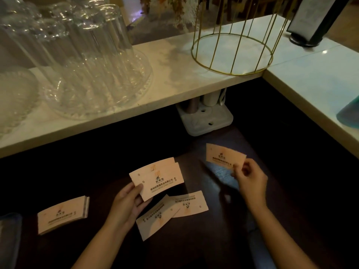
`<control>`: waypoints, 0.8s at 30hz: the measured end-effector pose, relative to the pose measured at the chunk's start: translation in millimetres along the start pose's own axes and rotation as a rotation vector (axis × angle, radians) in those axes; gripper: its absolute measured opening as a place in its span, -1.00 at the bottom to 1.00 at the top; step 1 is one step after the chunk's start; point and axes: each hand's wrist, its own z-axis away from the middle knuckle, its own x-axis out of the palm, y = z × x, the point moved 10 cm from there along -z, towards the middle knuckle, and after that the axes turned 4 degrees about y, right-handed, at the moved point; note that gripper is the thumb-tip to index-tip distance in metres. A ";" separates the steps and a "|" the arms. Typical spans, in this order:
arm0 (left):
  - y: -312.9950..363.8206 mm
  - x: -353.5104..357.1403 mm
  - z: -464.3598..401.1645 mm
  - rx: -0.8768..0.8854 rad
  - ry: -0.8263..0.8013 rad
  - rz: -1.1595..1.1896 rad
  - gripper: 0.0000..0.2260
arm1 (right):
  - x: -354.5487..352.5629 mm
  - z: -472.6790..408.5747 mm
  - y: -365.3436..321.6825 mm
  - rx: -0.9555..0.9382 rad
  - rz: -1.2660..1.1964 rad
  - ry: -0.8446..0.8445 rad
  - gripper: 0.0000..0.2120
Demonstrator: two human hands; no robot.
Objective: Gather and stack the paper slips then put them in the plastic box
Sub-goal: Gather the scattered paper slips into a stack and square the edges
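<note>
My left hand (128, 202) grips a small fanned bunch of pale pink paper slips (158, 176) by their lower left corner, above the dark lower counter. My right hand (250, 181) pinches a single pink slip (223, 155) by its right end, held up to the right of that bunch. Two loose slips (171, 212) lie overlapping on the dark surface between my forearms. A neat stack of slips (62, 214) rests at the left. A bluish translucent plastic object (9, 235), possibly the box, shows at the far left edge, mostly cut off.
A pale raised counter (171, 80) runs across above the work surface, carrying upturned glasses on a glass tray (87, 65) and a gold wire cage (233, 45). A white power strip (206, 117) sits under its edge. A dark stand (308, 26) is at the top right.
</note>
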 end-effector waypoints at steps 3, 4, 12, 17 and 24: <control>-2.5 6.0 1.9 0.007 -0.042 0.000 -0.84 | 31.8 32.0 -0.5 0.364 -0.521 -0.181 -0.77; -3.2 8.9 3.6 0.008 -0.062 0.009 -0.84 | 45.2 48.5 -8.8 0.398 -0.546 -0.278 -0.77; 6.0 -6.4 22.3 0.099 -0.088 -0.026 -0.80 | 103.8 111.8 -43.0 0.241 -0.182 -0.544 -0.84; 12.6 -65.6 25.9 0.092 0.083 0.104 -0.80 | 113.7 103.7 -44.2 -0.111 0.159 -0.458 -0.90; 2.8 -132.2 38.9 0.071 0.215 0.218 -0.81 | 216.4 195.3 -52.1 -0.968 0.663 -1.111 -0.36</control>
